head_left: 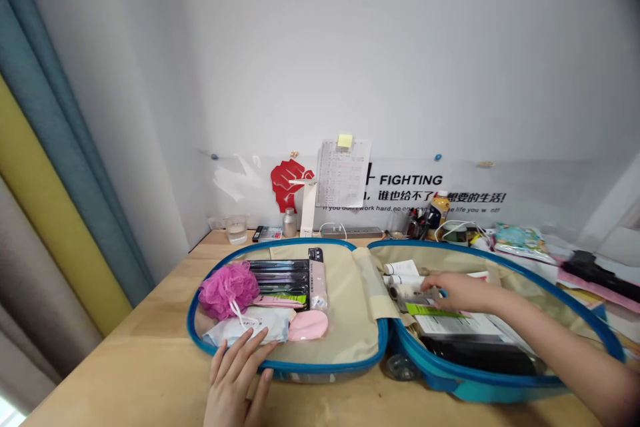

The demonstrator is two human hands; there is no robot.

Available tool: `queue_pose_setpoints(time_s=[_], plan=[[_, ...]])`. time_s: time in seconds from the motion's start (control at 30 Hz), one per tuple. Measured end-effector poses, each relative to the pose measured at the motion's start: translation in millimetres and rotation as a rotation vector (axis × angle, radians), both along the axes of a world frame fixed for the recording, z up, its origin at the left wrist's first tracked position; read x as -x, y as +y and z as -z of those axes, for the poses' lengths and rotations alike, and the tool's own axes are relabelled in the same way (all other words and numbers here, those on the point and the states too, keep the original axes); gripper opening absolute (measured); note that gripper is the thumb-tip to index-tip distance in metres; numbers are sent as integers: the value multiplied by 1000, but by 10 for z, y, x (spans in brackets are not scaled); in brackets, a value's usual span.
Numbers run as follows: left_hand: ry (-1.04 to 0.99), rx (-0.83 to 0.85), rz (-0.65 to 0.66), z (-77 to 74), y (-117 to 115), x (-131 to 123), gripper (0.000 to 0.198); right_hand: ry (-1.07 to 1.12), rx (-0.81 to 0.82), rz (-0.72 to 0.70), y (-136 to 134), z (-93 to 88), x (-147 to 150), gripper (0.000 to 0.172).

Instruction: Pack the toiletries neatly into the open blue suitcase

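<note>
An open suitcase (300, 367) with a blue rim lies on the table. Its left half holds a pink bath puff (230, 288), a pack of toothbrushes (283, 275), a white packet (253, 324) and a pink oval item (309, 325). My left hand (241, 373) rests with spread fingers at that half's front rim, touching the white packet's edge, and holds nothing. Over the right half, my right hand (447, 290) has its fingers bent down at some white tubes (401, 268); whether it grips one is unclear. Nearer me lie a white-and-green package (455, 324) and a black item (480, 355).
Behind the suitcase stand a glass of water (237, 229), a small jar (289, 222), a power strip (355, 232) and a yellow bottle (439, 209). A colourful packet (523, 241) and a black object (600, 273) lie at the right. Curtains (65, 127) hang at the left.
</note>
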State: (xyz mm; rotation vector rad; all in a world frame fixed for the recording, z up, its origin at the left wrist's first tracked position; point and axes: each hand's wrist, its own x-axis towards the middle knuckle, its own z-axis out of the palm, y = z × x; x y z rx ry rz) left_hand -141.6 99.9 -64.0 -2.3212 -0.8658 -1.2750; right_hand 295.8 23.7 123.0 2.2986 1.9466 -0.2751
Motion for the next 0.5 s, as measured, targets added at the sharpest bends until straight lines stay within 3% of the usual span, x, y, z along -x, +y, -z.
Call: queue_pose_setpoints(time_s=[0.27,0.5], plan=[[15,36,-15,-12,-25,6,30,-46,-30,33,-255,339,-149,35],[17,92,-20,7,-55,-2,32,-27,-140,20,-293,471,-167,28]])
